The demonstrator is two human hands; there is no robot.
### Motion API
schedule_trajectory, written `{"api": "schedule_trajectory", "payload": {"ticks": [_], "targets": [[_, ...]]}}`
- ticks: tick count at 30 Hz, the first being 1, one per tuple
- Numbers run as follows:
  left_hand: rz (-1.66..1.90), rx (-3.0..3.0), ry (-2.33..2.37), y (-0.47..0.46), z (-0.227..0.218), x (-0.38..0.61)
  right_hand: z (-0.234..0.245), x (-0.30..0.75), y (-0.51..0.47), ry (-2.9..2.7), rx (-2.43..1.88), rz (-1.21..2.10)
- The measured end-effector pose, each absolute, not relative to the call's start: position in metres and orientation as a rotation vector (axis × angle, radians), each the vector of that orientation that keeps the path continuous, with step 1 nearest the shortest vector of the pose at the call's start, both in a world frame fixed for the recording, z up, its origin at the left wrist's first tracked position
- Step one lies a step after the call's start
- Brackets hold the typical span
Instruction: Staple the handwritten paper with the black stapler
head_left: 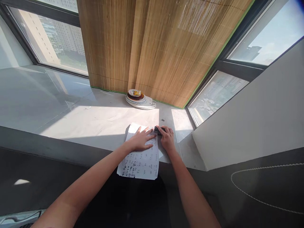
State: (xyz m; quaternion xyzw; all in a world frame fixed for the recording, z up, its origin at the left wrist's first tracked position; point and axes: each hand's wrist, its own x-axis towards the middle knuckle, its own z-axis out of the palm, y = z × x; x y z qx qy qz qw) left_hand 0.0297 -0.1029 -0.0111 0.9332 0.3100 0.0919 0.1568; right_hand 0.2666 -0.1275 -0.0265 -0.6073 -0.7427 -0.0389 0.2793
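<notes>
A white sheet of paper (pixel 142 161) covered in handwritten marks lies on the grey windowsill, its near end hanging over the sill's edge. My left hand (pixel 140 140) rests flat on the upper part of the sheet, fingers spread. My right hand (pixel 167 138) is at the sheet's top right corner, fingers curled round a small dark object (pixel 157 129), possibly a stapler, that sits on the paper's top edge.
A stack of plates (pixel 140 100) with food scraps on top stands at the back of the sill (pixel 71 117) against a bamboo blind (pixel 154 47). A small dark speck (pixel 162 120) lies beyond the paper. A grey wall (pixel 249 120) rises to the right, windows either side.
</notes>
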Motion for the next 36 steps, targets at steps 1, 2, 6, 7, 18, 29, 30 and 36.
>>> {"api": "schedule_trajectory", "payload": {"ticks": [1, 2, 6, 7, 18, 29, 30, 36], "targets": [[0.266, 2.667, 0.887, -0.103, -0.011, 0.030, -0.027, 0.266, -0.128, -1.994, -1.640, -0.108], [0.270, 2.663, 0.888, -0.102, -0.012, 0.030, -0.027, 0.266, -0.128, -1.997, -1.650, -0.113], [0.273, 2.666, 0.893, -0.102, -0.013, 0.031, -0.026, 0.263, -0.127, -2.013, -1.693, -0.138], [0.272, 2.672, 0.893, -0.102, -0.013, 0.031, -0.025, 0.262, -0.127, -2.025, -1.704, -0.146], [0.230, 2.685, 0.926, -0.100, -0.011, 0.030, -0.026, 0.259, -0.130, -1.695, -1.801, -0.167], [0.191, 2.699, 0.949, -0.096, -0.012, 0.031, -0.045, 0.281, -0.115, -1.249, -1.864, -0.029], [0.209, 2.717, 0.954, -0.095, -0.012, 0.033, -0.045, 0.282, -0.114, -1.248, -1.864, -0.023], [0.628, 2.753, 1.147, -0.091, 0.011, 0.039, -0.038, 0.278, -0.118, -1.239, -1.871, -0.001]]}}
